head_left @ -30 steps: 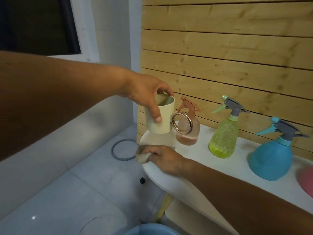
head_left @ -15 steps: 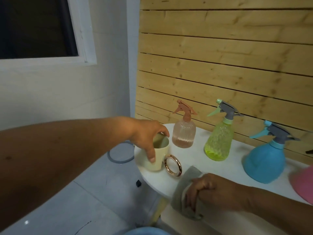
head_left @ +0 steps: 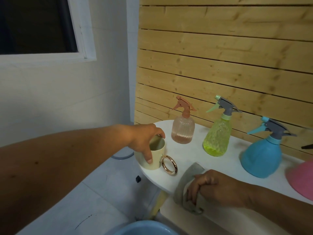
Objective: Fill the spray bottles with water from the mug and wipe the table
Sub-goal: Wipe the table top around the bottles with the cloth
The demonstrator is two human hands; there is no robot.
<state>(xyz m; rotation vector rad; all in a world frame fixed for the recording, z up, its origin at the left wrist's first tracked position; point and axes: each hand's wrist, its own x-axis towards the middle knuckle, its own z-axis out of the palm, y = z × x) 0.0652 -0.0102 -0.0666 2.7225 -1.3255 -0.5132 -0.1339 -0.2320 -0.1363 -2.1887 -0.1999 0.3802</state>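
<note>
Left hand (head_left: 144, 143) grips the pale green ceramic mug with the rose-gold ring handle (head_left: 150, 156) from above, thumb down the near wall, fingers curled over the far rim. A second ago we had that mug lifted in front of the pink bottle; half a second ago it was coming down; now it stands on the left end of the white rounded bench (head_left: 186, 155), close to the edge, ring handle pointing right. Fingers haven't let go yet.

Right hand (head_left: 215, 189) clamps the grey folded cloth (head_left: 189, 177), fingers curled over it at the bench's front edge. A second ago the cloth was at the far-left tip, under the raised mug; since then it has swept right along the front and now partly hangs over the edge.

Outward: clear pink ribbed spray bottle (head_left: 183, 131), just beside the mug, liquid low in it. Translucent yellow-green spray bottle (head_left: 217, 138) next, also low. Opaque blue dome-shaped spray bottle (head_left: 261, 156) further right, level not visible. All three have trigger heads on. Pink rounded object (head_left: 301, 180) at the right edge, can't tell what it is.

Our read: we lifted the mug to wipe under it and set it back, so we're in the wiping step. We judge the left end done; the strip around the bottles remains.
</note>
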